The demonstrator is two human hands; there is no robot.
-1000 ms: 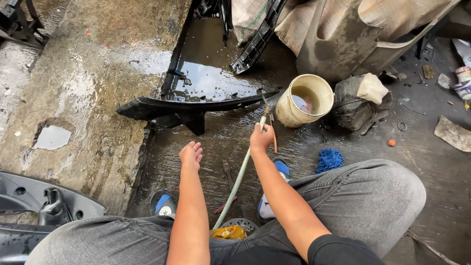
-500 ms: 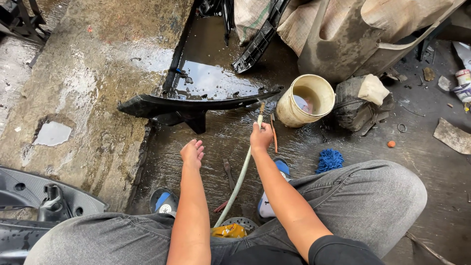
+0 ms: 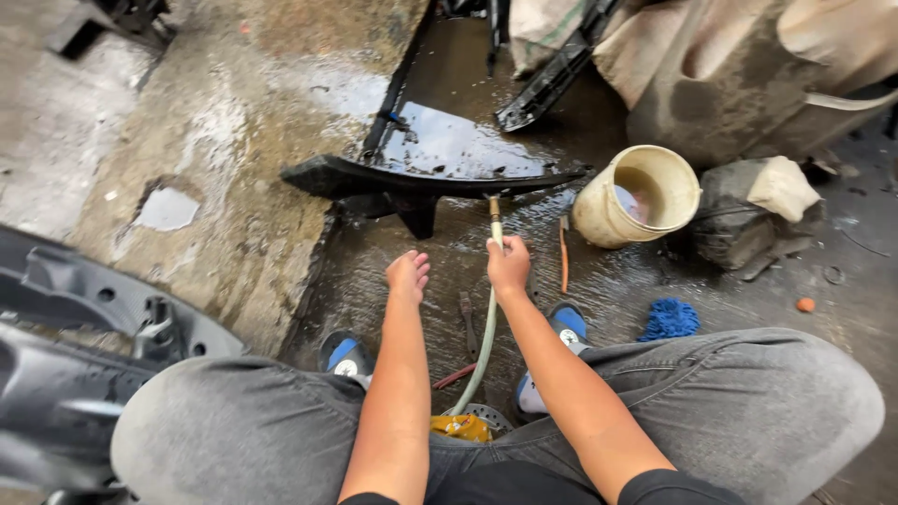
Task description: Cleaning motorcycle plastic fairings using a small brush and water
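I crouch over wet ground. My right hand (image 3: 509, 265) grips a pale green hose (image 3: 483, 346) near its nozzle, which points at a long black plastic car trim panel (image 3: 421, 180) lying across the wet floor. The hose runs back between my knees. My left hand (image 3: 408, 276) hovers empty beside it, fingers loosely curled, just short of the black panel's bracket (image 3: 416, 213).
A cream bucket (image 3: 638, 196) with water stands right of the panel, beside a dirty bundle (image 3: 756, 210). A blue scrub mitt (image 3: 670, 320) lies by my right knee. Dark car parts (image 3: 84, 318) sit at the left. More black trim (image 3: 552, 75) leans at the back.
My right hand with the hose has shifted slightly toward the black panel; my left hand stays in about the same place.
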